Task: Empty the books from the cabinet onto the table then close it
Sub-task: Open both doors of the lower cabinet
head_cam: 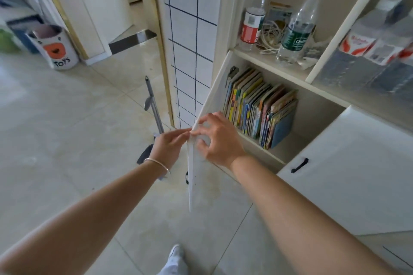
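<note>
Hidden/cut off: table for the books not in view. Cabinet door (196, 163) seen nearly edge-on, so its front face is hard to read; only a dark handle (186, 177) shows low on its outer side. Books' titles too small to read. Lower part of the compartment floor cut by the door and right arm.
Left hand (167, 146): at the door's top corner, outer side; fingers (178, 135) curled, pinching the door edge. Thin bracelet (156, 163) on the wrist.
Right hand (218, 138): on the door's inner side at the same corner; fingers spread and bent, tips pressing the panel, thumb near the top edge.
Books (259, 109): all in the open lower compartment, upright and leaning, packed against its left wall; blue folder (283, 127) at the row's right end. Right part of the compartment bare.
Cabinet (290, 78): left door swung open toward the camera; right door (348, 167) closed, black handle at its left edge.
Shelf above: red-cap bottle (253, 11), white-cap bottle (297, 27), coiled cord (271, 38) between them; wrapped packs (375, 47) in the next bay, blurred.
Surroundings: tiled floor (67, 129); mop-like pole (154, 107) standing just beyond the left hand; "TOYS" bin (54, 47) far left; shoe (176, 254) at the bottom edge.
</note>
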